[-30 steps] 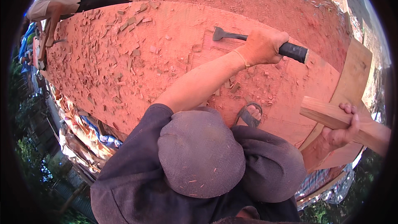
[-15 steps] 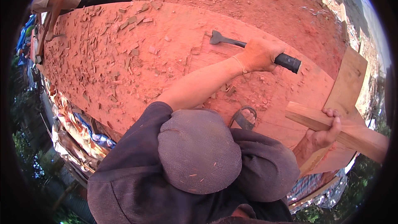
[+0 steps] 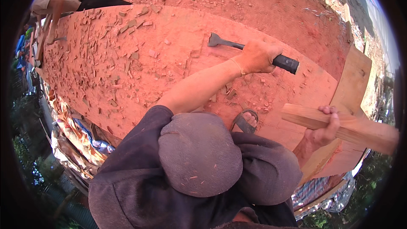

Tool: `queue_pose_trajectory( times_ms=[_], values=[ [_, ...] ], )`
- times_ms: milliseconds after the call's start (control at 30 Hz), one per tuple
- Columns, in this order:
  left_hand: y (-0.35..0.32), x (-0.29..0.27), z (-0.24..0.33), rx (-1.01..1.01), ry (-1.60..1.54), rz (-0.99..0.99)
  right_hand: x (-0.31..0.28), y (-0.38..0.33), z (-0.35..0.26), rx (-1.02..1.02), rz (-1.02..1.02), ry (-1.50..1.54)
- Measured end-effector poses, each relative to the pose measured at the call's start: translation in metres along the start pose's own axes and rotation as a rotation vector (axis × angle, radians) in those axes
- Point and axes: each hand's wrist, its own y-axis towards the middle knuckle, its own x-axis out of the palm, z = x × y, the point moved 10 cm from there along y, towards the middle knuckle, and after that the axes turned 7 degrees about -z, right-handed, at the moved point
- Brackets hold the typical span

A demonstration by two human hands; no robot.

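My left hand (image 3: 259, 56) is wrapped round the black grip of a tool (image 3: 229, 43) with a dark metal shaft and a flared, blade-like end. The tool is held over the reddish, chip-strewn surface, its flared end pointing left. At the right, my right hand (image 3: 324, 132) grips a squared piece of wood (image 3: 358, 132) from below, thumb and fingers round its middle. The wood's near-left end is cut at a slant; its right end is blurred. Tool and wood are apart. One sandalled foot (image 3: 246, 121) shows between my arms, in front of my bent, dark-clothed knees.
Wood chips (image 3: 127, 65) lie scattered over the red surface at left. A wide plank (image 3: 352, 78) stands behind my right hand. Another person (image 3: 57, 2) bends over at the upper left, a hand low near the surface. Crumpled sheeting (image 3: 74, 144) lines the left edge.
The piece of wood in my right hand has shifted left and risen slightly. My left hand has moved a little left with the tool, its hold unchanged.
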Motion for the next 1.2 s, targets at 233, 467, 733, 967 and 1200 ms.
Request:
queue_pose_trajectory(
  times_ms=[233,467,733,967,1200],
  values=[
    [-0.006,-0.012,0.007,0.042,-0.015,0.018,-0.084,-0.038,0.105,0.333,-0.408,-0.699],
    [-0.004,-0.003,-0.003,-0.015,-0.017,-0.040,-0.014,0.016,-0.075,-0.170,-0.016,0.041],
    [-0.012,0.000,0.003,0.016,0.100,-0.093,-0.047,-0.046,0.086,0.195,-0.389,-0.838],
    [-0.003,-0.020,-0.008,0.006,-0.041,0.072,-0.032,0.008,-0.053,-0.069,-0.095,-0.073],
    [-0.001,-0.031,-0.010,0.001,-0.020,0.082,0.011,-0.049,0.104,0.275,-0.410,-0.821]
  ],
)
